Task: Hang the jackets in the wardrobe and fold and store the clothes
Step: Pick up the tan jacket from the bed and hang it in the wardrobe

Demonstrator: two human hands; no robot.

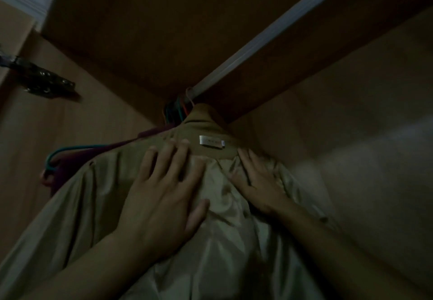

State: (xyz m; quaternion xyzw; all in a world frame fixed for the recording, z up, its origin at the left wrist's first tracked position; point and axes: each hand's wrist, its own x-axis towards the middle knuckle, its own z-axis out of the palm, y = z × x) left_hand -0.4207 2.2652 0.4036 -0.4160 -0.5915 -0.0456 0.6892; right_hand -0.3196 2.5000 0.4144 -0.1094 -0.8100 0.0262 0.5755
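Two hands, left point(161, 192) and right point(257, 182), flat on one tan jacket point(222, 241), one rail point(269, 32)

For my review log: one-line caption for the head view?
Both hands flat on tan jacket hung from wardrobe rail.

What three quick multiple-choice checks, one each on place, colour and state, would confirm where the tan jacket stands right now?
1. The tan jacket is:
A. folded on a shelf
B. hanging from the rail
C. lying on the floor

2. The hanger at the left is:
A. teal
B. white
C. black

3. The left hand is:
A. curled round the rail
B. clenched, holding nothing
C. flat on the lining, fingers spread

Key: 1 B, its hook loops over the rail; 2 A, teal shows beside the dark red garment; 3 C, like the right hand.
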